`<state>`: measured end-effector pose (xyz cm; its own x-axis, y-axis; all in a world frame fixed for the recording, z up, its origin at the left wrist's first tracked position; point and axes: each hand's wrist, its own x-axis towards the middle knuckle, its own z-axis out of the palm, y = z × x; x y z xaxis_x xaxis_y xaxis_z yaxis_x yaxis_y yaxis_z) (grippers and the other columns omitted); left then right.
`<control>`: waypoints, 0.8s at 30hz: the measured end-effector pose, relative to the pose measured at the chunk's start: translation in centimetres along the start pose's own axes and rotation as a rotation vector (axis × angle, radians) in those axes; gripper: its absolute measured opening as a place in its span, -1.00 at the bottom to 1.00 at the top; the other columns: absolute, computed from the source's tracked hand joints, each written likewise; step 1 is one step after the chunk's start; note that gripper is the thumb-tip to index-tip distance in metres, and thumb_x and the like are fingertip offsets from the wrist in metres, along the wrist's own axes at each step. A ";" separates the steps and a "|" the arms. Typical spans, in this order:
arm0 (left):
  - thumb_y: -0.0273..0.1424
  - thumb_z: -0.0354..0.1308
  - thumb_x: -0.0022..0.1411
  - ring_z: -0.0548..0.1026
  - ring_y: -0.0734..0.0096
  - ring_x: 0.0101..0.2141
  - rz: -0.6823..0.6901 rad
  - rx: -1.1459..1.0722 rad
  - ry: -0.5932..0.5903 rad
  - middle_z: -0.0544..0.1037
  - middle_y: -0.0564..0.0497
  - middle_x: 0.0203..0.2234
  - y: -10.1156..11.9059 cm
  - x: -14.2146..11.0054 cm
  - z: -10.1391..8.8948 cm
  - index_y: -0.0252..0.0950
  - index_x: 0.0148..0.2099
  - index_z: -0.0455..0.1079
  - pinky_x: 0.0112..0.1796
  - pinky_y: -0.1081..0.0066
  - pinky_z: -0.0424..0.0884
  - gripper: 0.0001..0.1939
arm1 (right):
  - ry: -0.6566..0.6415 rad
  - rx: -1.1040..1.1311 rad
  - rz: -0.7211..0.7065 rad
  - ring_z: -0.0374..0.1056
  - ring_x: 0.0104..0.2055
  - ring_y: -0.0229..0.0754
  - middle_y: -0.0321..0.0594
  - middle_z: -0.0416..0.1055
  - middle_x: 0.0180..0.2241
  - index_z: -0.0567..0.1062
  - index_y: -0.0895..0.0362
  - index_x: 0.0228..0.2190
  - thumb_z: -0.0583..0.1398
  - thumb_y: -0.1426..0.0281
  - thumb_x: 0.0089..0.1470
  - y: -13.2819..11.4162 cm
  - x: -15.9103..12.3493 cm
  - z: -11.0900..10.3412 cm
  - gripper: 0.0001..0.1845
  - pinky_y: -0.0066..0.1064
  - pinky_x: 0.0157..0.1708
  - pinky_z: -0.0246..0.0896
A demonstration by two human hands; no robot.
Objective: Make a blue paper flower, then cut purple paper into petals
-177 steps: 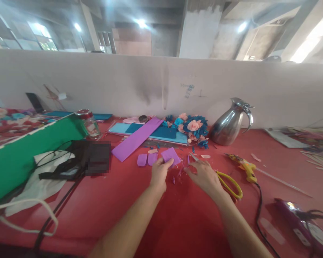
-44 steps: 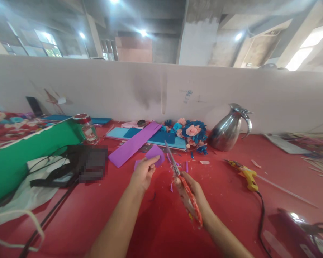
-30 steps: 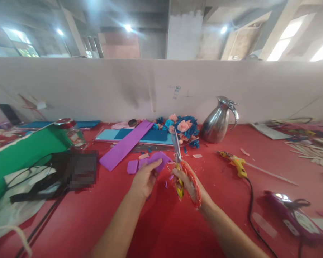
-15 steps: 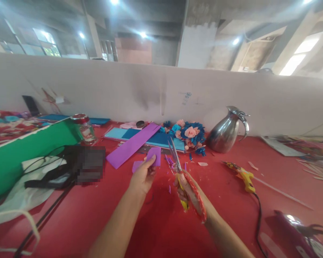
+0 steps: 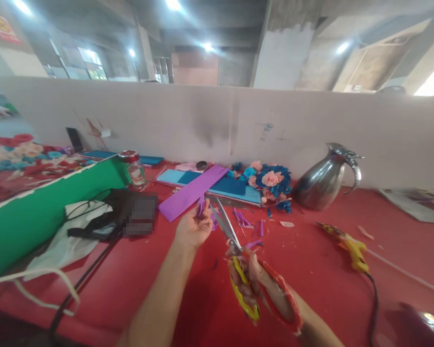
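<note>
My left hand (image 5: 192, 227), palm turned up, pinches a small piece of purple paper (image 5: 201, 205) between its fingers. Just to the right are the blades of a pair of scissors (image 5: 228, 225), parted and pointing up and left toward that hand. The fingers of my right hand (image 5: 251, 277) are in the scissors' handles, one yellow and one wrapped in red. More purple scraps (image 5: 241, 218) lie on the red table (image 5: 209, 308) beyond the blades. A long purple paper strip (image 5: 188, 195) slants across blue sheets (image 5: 231, 186) behind my left hand.
Blue and pink paper flowers (image 5: 272, 179) lie by the back wall, beside a metal jug (image 5: 321, 178). A yellow glue gun (image 5: 350, 245) with its cord rests at the right. At the left are a glass jar (image 5: 134, 171), a green panel (image 5: 58, 205) and a black bag-like item (image 5: 111, 212).
The view has swung left. My left hand has turned over, so the purple piece no longer faces me flat. The scissors' handles have spread and the blades are wider apart.
</note>
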<state>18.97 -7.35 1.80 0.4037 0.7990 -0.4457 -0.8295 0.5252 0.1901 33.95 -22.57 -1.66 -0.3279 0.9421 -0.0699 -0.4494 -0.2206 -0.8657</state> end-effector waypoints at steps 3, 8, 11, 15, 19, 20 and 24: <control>-0.55 -0.09 0.32 0.35 0.60 -0.70 0.013 0.030 -0.022 0.57 -0.06 -0.49 -0.2 0.0 -0.1 -0.40 -0.13 0.38 -0.76 0.61 0.16 -0.79 | -0.013 -0.002 0.007 0.05 -0.58 -0.39 -0.31 0.23 -0.43 0.32 0.11 -0.19 0.12 -0.09 0.05 0.4 0.1 -0.3 -0.46 -0.53 -0.63 0.00; -0.56 -0.12 0.31 0.24 0.67 -0.75 0.009 0.082 -0.031 0.53 -0.02 -0.53 -0.8 -0.3 0.3 -0.41 -0.13 0.38 -0.79 0.65 0.08 -0.76 | -0.011 0.008 -0.007 0.04 -0.59 -0.40 -0.32 0.23 -0.45 0.33 0.11 -0.20 0.16 -0.12 -0.02 0.8 0.2 -0.6 -0.42 -0.52 -0.62 0.01; -0.58 -0.11 0.29 0.17 0.70 -0.77 0.000 0.103 -0.031 0.49 0.02 -0.55 -1.2 -0.4 0.4 -0.40 -0.11 0.36 -0.79 0.66 0.05 -0.76 | -0.003 -0.005 0.007 0.03 -0.60 -0.40 -0.33 0.22 -0.47 0.32 0.11 -0.13 0.15 -0.11 0.00 1.1 0.4 -0.8 -0.39 -0.53 -0.64 0.01; -0.59 -0.10 0.28 0.20 0.70 -0.75 -0.021 0.108 -0.043 0.47 0.02 -0.56 -1.3 -0.3 0.2 -0.41 -0.12 0.36 -0.79 0.67 0.05 -0.77 | 0.038 -0.026 0.001 0.03 -0.60 -0.40 -0.32 0.23 -0.48 0.33 0.11 -0.13 0.12 -0.13 0.02 0.6 0.3 -0.5 -0.39 -0.53 -0.65 0.01; -0.58 -0.10 0.29 0.22 0.69 -0.74 -0.027 0.111 -0.054 0.47 0.01 -0.55 -1.1 -0.2 0.1 -0.41 -0.11 0.36 -0.79 0.66 0.04 -0.77 | 0.065 -0.063 0.003 0.05 -0.59 -0.37 -0.30 0.24 -0.47 0.37 0.11 -0.18 0.14 -0.14 -0.02 -0.7 0.0 0.4 -0.39 -0.52 -0.67 -0.01; -0.58 -0.09 0.29 0.23 0.69 -0.74 -0.027 0.111 -0.053 0.47 0.01 -0.55 -1.1 -0.2 0.1 -0.41 -0.10 0.36 -0.79 0.66 0.05 -0.77 | 0.066 -0.068 0.002 0.05 -0.59 -0.37 -0.30 0.24 -0.48 0.37 0.11 -0.19 0.14 -0.14 -0.02 -0.9 -0.1 0.6 -0.40 -0.52 -0.67 -0.01; -0.58 -0.09 0.29 0.25 0.68 -0.74 -0.025 0.100 -0.053 0.49 0.00 -0.54 -1.1 -0.3 0.2 -0.42 -0.10 0.36 -0.79 0.65 0.06 -0.76 | 0.068 -0.065 -0.005 0.03 -0.60 -0.38 -0.31 0.24 -0.49 0.37 0.12 -0.21 0.14 -0.14 -0.02 -1.0 0.0 0.6 -0.39 -0.53 -0.67 -0.01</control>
<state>19.88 -8.09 1.89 0.4454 0.7985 -0.4050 -0.7774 0.5693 0.2674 33.89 -22.53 -0.49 -0.2680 0.9585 -0.0970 -0.3955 -0.2012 -0.8961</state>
